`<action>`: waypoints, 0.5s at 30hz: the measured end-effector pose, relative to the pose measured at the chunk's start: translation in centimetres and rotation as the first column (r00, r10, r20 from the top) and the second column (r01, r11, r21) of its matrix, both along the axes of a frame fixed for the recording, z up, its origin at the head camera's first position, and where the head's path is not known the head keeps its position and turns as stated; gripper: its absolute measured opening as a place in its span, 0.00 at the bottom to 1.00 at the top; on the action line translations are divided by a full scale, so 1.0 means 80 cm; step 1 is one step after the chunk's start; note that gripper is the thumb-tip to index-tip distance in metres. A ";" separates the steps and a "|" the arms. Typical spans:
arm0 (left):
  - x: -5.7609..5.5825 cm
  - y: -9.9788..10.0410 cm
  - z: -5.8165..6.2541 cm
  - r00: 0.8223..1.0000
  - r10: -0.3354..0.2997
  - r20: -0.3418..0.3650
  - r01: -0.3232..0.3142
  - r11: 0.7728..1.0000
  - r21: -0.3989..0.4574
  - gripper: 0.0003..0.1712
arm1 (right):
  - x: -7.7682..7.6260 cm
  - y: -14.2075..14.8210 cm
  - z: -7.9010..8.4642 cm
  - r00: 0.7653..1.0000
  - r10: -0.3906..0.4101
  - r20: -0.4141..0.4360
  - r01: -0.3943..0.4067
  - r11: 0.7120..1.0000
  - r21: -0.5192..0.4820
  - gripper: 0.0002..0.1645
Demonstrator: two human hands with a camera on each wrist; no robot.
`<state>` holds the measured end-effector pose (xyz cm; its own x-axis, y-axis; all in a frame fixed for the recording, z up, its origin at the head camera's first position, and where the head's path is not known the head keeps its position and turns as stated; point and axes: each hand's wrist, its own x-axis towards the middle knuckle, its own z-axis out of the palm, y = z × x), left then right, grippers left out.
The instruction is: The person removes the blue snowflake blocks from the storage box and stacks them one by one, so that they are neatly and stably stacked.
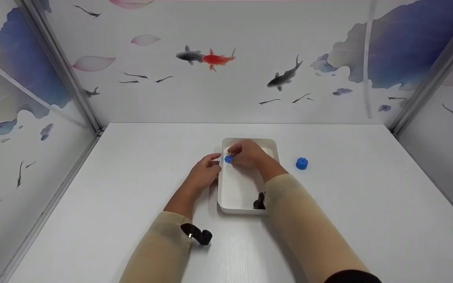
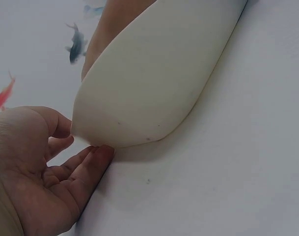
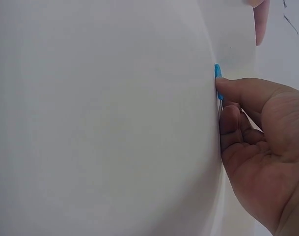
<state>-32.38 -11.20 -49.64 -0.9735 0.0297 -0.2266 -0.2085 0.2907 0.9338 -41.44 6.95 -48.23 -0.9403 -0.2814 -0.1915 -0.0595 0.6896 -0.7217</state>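
My right hand (image 1: pixel 247 154) reaches into a white rectangular tray (image 1: pixel 238 188). Near the tray's left wall its thumb and fingers pinch a small blue round piece with a notched, gear-like edge (image 1: pixel 229 159). In the right wrist view only a thin blue edge (image 3: pixel 218 71) shows beyond the thumb, the rest hidden by the fingers. At the tray's left side, my left hand (image 1: pixel 205 173) holds the wall, as the left wrist view shows with the fingertips right at the rim and lower edge of the tray (image 2: pixel 144 83).
A second blue notched round piece (image 1: pixel 302 163) stands on the white table (image 1: pixel 132 188), right of the tray. White panels (image 1: pixel 226 98) printed with fish and leaves enclose the back and sides. A black wrist camera (image 1: pixel 199 235) sticks out from the left sleeve.
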 end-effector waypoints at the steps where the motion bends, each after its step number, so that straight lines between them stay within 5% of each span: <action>1: 0.000 0.000 0.000 1.000 0.001 -0.004 -0.001 1.000 0.001 0.32 | 0.000 0.000 0.000 1.000 0.006 -0.006 -0.006 1.000 0.002 0.24; 15: 0.002 0.001 0.000 1.000 0.000 0.004 0.000 1.000 0.006 0.33 | -0.001 -0.001 -0.001 0.999 0.038 -0.011 -0.037 0.999 0.039 0.22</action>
